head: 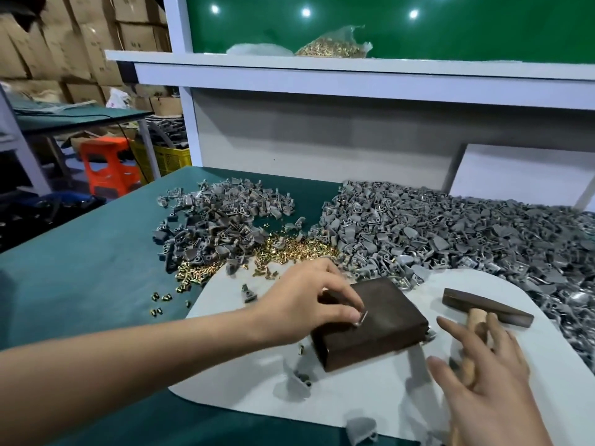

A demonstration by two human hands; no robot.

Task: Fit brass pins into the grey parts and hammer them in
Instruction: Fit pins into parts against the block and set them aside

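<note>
My left hand [309, 300] pinches a small grey part [362, 318] on top of a dark brown block [383, 329] lying on a white mat [370, 403]. A hammer [486, 305] with a dark head and a wooden handle lies to the right of the block. My right hand [483, 375] hovers over the handle with its fingers spread and straight, gripping nothing. Loose brass pins [289, 251] lie heaped behind the mat. A big pile of grey parts [450, 233] fills the right side of the bench, and a smaller pile [219, 217] lies at the back left.
The bench is covered in green felt [80, 284]. Stray grey parts [249, 292] lie on the mat and at its front edge. A bag of brass pins [331, 48] sits on the white shelf above. An orange stool [106, 165] and cardboard boxes stand off to the left.
</note>
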